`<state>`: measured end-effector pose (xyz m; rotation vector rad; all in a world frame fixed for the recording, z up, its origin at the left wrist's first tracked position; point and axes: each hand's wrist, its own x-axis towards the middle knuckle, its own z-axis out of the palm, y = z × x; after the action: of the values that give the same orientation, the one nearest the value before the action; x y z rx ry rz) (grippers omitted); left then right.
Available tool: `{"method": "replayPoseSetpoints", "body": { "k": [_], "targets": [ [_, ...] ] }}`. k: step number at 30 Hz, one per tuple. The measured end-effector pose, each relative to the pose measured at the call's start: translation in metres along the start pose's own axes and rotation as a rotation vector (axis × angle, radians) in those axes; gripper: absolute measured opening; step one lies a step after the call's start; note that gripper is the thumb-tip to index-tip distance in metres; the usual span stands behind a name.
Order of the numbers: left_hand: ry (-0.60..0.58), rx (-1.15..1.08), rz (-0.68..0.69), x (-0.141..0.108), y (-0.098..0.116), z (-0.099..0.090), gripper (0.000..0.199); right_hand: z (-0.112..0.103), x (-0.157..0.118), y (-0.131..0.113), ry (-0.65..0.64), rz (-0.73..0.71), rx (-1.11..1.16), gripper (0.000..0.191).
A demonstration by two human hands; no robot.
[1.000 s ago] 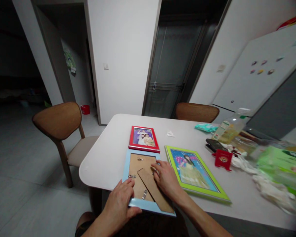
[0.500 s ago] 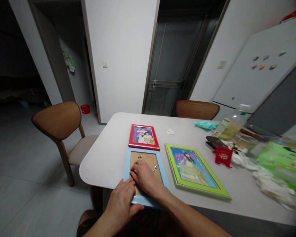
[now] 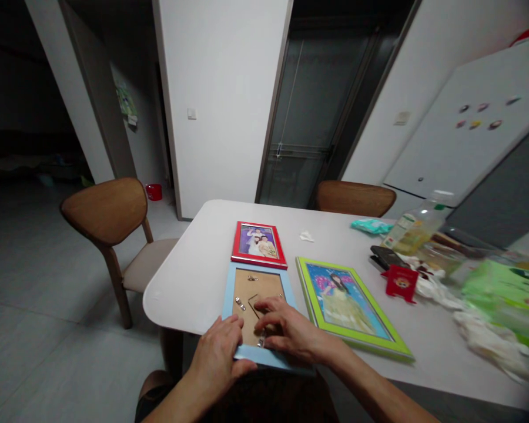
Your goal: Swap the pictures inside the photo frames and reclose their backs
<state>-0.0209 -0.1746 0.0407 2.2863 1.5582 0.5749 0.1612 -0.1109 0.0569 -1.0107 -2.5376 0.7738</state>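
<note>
A light blue picture frame (image 3: 229,288) lies back side up at the table's near edge, showing its brown backing board (image 3: 264,282). My left hand (image 3: 216,349) grips the frame's lower left corner, fingers on the left rail and thumb at the near rail. Over the lower right of the board is my right hand (image 3: 291,332), its curved fingers apart. Its thumb and fingertips are close to a small metal clip (image 3: 261,341) by the near rail. Other metal clips sit at the left (image 3: 240,304) and top (image 3: 253,278) of the board. A cut outline shows mid-board, partly covered by my fingers.
Touching the blue frame's far end is a red picture frame (image 3: 259,244). A green picture frame (image 3: 352,305) lies to the right. Farther right are a bottle (image 3: 408,226), a black item (image 3: 385,257), a red card (image 3: 401,283), crumpled tissues and a green pack (image 3: 498,294).
My right hand has moved from the left clip toward me and right, to the near clip. Its fingers have spread. The left hand stays at the frame's corner.
</note>
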Motion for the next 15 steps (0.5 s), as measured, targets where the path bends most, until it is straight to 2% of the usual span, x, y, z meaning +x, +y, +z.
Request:
{"method": "replayPoseSetpoints", "body": {
  "k": [8, 12, 15],
  "targets": [
    [0.013, 0.003, 0.003, 0.001, -0.002, 0.001, 0.038, 0.016, 0.0, -0.005, 0.139, 0.013, -0.032, 0.008],
    [0.023, 0.014, 0.017, 0.0, -0.003, 0.004, 0.041, 0.02, -0.001, -0.002, 0.274, 0.151, -0.065, 0.019],
    [0.036, 0.001, 0.012, 0.0, -0.002, 0.004, 0.037, 0.022, 0.0, 0.0, 0.315, 0.259, -0.15, 0.028]
  ]
}}
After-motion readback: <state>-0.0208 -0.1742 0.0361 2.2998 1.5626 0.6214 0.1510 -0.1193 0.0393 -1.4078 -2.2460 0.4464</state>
